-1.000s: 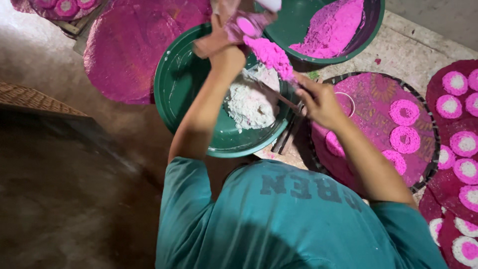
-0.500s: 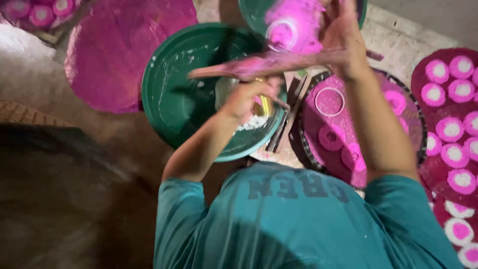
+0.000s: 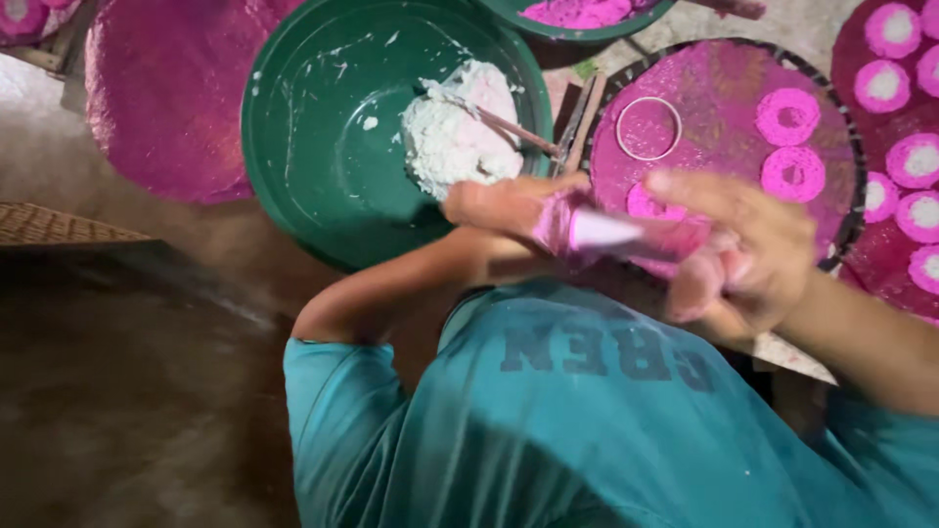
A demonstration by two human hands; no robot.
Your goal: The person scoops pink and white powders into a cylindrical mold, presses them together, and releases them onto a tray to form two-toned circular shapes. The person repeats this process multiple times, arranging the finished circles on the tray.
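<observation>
Both hands grip one pink-stained flat stick (image 3: 611, 233) — left hand (image 3: 509, 207) closed on one end, right hand (image 3: 748, 256) on the other. Just beyond sits a green plastic basin (image 3: 323, 147) holding white paste (image 3: 455, 137).

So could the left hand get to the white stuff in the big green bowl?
Probably yes. The left hand sits just beside the white dough in the green bowl, with nothing between them. It is busy, though, sharing a pink-smeared flat tool with the right hand.

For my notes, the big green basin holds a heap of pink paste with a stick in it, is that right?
Not quite: in the head view the paste in the green basin is white, not pink. The stick does rest in it.
</observation>
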